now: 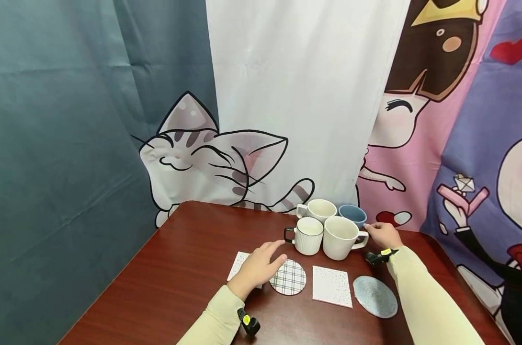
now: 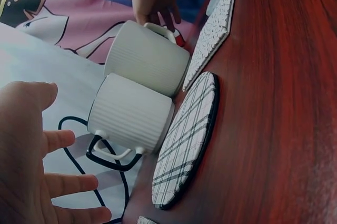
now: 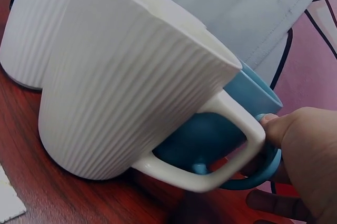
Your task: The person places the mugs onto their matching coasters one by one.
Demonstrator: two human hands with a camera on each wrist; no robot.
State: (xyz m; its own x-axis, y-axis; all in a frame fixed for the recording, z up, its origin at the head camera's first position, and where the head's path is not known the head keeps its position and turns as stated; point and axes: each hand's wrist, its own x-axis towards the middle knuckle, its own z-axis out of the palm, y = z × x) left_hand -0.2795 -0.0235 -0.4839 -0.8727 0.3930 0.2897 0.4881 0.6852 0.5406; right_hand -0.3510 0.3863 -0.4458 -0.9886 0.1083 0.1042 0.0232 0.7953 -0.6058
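Observation:
Four mugs stand close together near the table's back edge. My right hand (image 1: 383,235) is at the blue mug (image 1: 353,214), its thumb on top of the handle (image 3: 271,171) and fingers behind it, pinching it. In front of that stands a large ribbed white mug (image 1: 340,238), which partly hides the blue one in the right wrist view. Beside it is a white mug with a black handle (image 1: 309,236). A cream mug (image 1: 322,209) sits behind. With fingers spread and holding nothing, my left hand (image 1: 261,265) hovers over the coasters, just short of the black handle.
Along the front lie a speckled square coaster (image 1: 237,262) partly under my left hand, a round plaid coaster (image 1: 289,278), another speckled square coaster (image 1: 332,286) and a round grey-blue coaster (image 1: 375,297). A printed curtain (image 1: 295,96) hangs right behind the brown table (image 1: 179,268).

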